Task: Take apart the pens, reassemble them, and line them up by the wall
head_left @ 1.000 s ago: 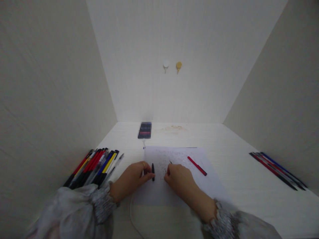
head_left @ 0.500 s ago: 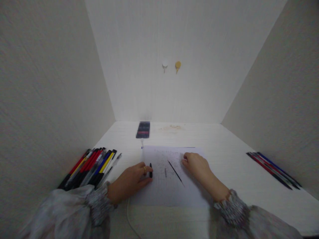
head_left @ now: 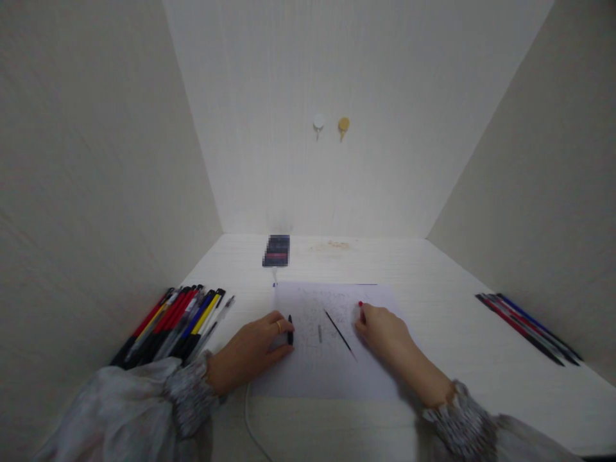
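Note:
My left hand (head_left: 255, 350) rests on the left edge of a scribbled white paper sheet (head_left: 327, 372), its fingers pinched on a short black pen barrel (head_left: 290, 329). A thin black pen refill (head_left: 339, 334) and a tiny grey piece (head_left: 319, 333) lie loose on the sheet between my hands. My right hand (head_left: 385, 330) is closed on a red pen (head_left: 360, 309), of which only the tip shows above the fingers.
A row of several black, red, blue and yellow pens (head_left: 178, 321) lies at the left by the wall. Several more pens (head_left: 527, 327) lie at the right. A blurred dark phone (head_left: 276, 251) stands at the back, its white cable (head_left: 253, 423) running along the desk.
My right hand let the thin refill fall on the paper, reached right to the red pen and closed on it, drawing it back slightly. My left hand stayed on the black barrel.

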`<state>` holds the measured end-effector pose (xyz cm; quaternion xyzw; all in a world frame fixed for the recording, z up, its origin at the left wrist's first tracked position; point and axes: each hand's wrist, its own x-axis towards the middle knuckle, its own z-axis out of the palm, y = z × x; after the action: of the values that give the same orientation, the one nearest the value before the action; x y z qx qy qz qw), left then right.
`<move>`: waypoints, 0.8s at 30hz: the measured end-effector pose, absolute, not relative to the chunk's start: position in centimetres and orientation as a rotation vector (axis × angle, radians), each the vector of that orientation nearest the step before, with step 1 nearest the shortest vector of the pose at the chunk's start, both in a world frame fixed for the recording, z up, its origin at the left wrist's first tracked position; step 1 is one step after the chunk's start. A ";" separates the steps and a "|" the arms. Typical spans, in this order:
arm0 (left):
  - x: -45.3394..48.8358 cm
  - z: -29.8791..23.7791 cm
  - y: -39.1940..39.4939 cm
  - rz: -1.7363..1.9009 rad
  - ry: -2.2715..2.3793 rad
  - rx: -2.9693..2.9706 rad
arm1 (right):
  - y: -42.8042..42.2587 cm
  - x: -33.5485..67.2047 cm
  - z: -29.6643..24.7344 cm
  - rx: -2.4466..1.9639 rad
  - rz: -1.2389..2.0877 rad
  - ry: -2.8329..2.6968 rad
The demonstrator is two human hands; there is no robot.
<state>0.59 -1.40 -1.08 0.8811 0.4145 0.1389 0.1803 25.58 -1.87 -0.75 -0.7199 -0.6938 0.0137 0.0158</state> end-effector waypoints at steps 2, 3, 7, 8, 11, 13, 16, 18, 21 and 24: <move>0.6 -1.1 -1.5 0.400 1.170 2.487 | -2.2 26.2 -0.2 -2.247 0.077 -2.127; 0.6 -1.1 -1.5 0.407 1.167 2.487 | -2.4 26.7 0.1 -2.253 0.090 -2.101; 0.6 -1.2 -1.5 0.439 1.158 2.489 | -2.3 28.8 1.2 -2.297 0.124 -1.974; 0.6 -1.3 -1.5 0.440 1.160 2.487 | -2.3 29.3 1.2 -2.306 0.144 -1.964; 0.6 -1.3 -1.5 0.438 1.161 2.475 | -2.4 29.9 0.6 -2.317 0.179 -1.998; 0.5 -1.2 -1.5 0.438 1.156 2.465 | -2.6 29.8 0.1 -2.309 0.138 -2.035; 0.6 -1.0 -1.6 0.439 1.146 2.451 | -3.0 29.6 -0.2 -2.345 0.108 -2.053; 0.6 -1.0 -1.6 0.439 1.150 2.443 | -3.2 29.6 -0.1 -2.379 0.119 -2.047; 0.7 -1.1 -1.6 0.449 1.151 2.441 | -3.3 30.0 0.1 -2.391 0.146 -2.034; 0.7 -0.8 -1.6 0.510 1.135 2.432 | -3.4 30.7 0.5 -2.395 0.150 -1.957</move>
<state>0.74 -1.58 -0.83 0.8717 0.4068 0.1827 0.2032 30.68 -3.44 0.51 -0.7731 -0.6320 0.0483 0.0225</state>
